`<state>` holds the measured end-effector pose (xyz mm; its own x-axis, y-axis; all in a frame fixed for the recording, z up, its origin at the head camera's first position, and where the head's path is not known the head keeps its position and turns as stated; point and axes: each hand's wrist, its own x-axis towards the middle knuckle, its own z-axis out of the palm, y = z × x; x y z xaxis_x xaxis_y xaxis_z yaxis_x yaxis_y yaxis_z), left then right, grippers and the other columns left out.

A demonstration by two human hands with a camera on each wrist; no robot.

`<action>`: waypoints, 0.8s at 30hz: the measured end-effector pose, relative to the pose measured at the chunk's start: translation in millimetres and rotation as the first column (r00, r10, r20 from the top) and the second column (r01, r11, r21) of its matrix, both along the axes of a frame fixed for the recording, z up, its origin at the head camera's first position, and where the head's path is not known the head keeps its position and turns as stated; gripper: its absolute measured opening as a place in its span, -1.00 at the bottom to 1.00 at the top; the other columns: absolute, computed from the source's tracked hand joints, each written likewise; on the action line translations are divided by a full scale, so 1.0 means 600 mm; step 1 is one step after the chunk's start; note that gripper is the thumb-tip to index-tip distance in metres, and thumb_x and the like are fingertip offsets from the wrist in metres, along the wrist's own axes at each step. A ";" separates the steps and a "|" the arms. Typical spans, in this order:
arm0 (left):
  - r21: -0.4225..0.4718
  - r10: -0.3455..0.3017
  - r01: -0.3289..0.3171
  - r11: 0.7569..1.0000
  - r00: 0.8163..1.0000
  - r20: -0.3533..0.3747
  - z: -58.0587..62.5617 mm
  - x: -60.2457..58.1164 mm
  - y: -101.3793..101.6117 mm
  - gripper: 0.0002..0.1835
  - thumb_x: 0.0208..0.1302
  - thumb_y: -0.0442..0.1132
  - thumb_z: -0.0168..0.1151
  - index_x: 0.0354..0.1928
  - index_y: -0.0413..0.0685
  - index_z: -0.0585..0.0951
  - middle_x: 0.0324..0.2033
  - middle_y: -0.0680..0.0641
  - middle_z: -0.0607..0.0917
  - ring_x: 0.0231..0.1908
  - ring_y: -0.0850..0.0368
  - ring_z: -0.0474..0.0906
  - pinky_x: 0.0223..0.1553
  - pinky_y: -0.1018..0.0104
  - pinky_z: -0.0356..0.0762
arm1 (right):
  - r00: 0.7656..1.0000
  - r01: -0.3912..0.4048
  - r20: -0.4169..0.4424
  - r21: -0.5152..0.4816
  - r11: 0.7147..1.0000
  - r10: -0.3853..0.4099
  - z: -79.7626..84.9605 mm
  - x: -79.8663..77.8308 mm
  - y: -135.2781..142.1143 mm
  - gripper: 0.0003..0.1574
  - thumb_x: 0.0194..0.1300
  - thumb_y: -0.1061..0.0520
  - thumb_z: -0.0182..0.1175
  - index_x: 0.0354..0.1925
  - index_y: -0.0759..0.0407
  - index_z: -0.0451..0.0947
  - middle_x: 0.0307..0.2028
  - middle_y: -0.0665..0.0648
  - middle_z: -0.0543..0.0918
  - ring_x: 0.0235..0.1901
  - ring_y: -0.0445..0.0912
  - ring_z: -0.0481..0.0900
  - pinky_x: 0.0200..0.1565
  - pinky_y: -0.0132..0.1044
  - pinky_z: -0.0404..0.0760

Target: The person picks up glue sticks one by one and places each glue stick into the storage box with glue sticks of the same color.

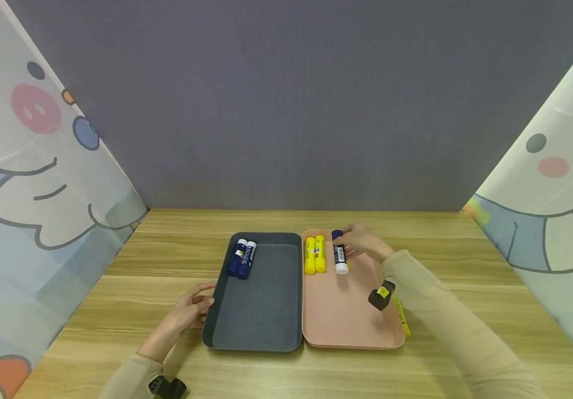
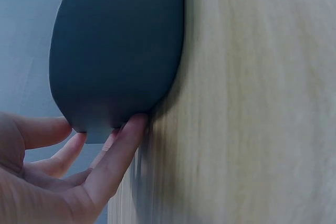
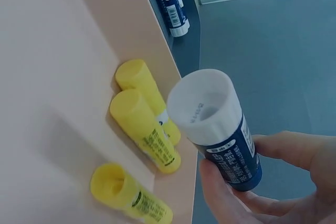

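Fingers and thumb of the right hand are clamped on a navy glue stick near its blue end, presumably to leave the hollow white end free. Cylindrical, with pale print and a barcode, it is held over the pink tray, right of centre in the head view, beside yellow glue sticks. Left of centre, the left hand, fingers apart, touches the gray tray, probably steadying it.
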<state>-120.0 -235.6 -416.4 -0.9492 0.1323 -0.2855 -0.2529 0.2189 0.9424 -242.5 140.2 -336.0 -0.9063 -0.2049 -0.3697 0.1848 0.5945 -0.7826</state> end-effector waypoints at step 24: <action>-0.005 0.003 -0.003 1.000 1.000 -0.001 0.001 0.001 0.002 -0.51 0.29 -0.35 -0.08 0.23 -0.29 0.14 -0.12 -0.29 0.46 -0.36 0.06 0.54 -0.38 0.15 0.53 | 1.000 -0.004 0.008 -0.097 0.995 0.005 -0.007 -0.014 -0.090 -0.55 0.22 0.23 0.06 0.03 0.48 0.32 -0.08 0.42 0.46 -0.19 0.18 0.54 -0.12 -0.04 0.49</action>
